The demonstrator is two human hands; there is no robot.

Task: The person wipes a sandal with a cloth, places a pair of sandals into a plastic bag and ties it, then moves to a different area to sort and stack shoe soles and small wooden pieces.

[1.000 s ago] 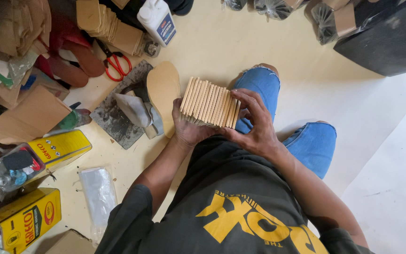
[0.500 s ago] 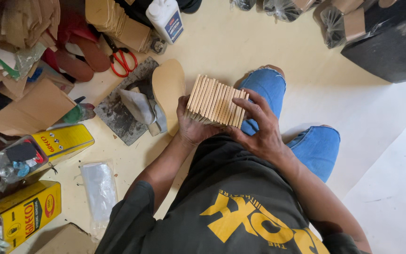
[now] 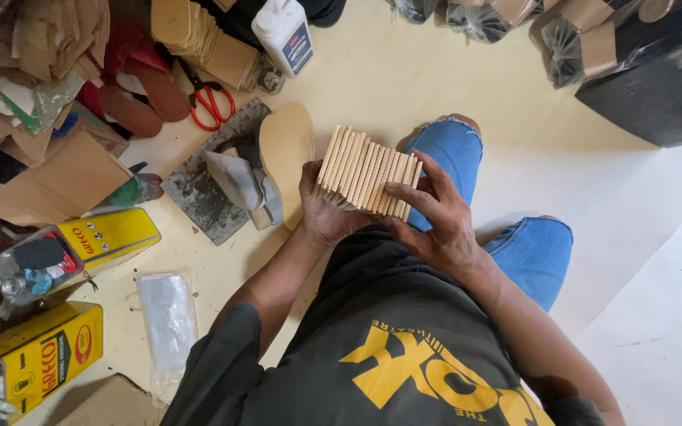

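Note:
I hold a thick stack of tan shoe insoles point(image 3: 361, 167) on edge in front of my chest, above my blue-jeaned knees. My left hand point(image 3: 327, 214) grips the stack from its left and lower side. My right hand point(image 3: 432, 222) presses on its right end, fingers spread over the edges. Just left of the stack, a single tan insole point(image 3: 287, 151) lies on the floor, against a grey cloth point(image 3: 234, 178) on a dark stained board point(image 3: 196, 189).
Red-handled scissors point(image 3: 211, 105), a white glue bottle point(image 3: 284, 31), brown soles point(image 3: 145, 101) and cardboard pieces point(image 3: 61, 181) lie at the left and top. Two yellow tins point(image 3: 114, 235) point(image 3: 35, 356) and a clear plastic bag point(image 3: 167, 315) are lower left. A black box point(image 3: 657, 87) stands top right.
The view has shifted slightly; the stack sits a little lower and to the right. Both hands keep their grip on it, and my right fingers have slid along its edges.

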